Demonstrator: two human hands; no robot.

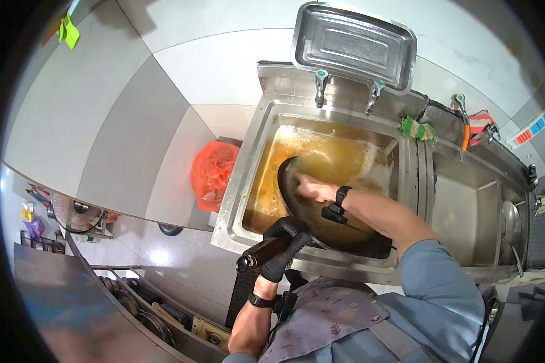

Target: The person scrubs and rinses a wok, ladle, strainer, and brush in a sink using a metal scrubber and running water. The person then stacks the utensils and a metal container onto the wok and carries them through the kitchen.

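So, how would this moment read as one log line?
left hand: gripping handle; right hand: inside pan; pan: in sink; water: cloudy, yellowish

In my remote view, I find at one o'clock a tray (354, 45) of smooth, shiny metal. The sink (234, 212) is also metal, with a duller finish. At nine o'clock, the bag (214, 172) looks like thin, crinkled plastic. The wok (369, 245) seems matt; its handle (258, 254), at six o'clock, is smooth and glossy. The glove (278, 263) appears matt cloth, as does the apron (333, 314) at five.

A red bag (214, 176) sits well apart from a metal tray (355, 45).
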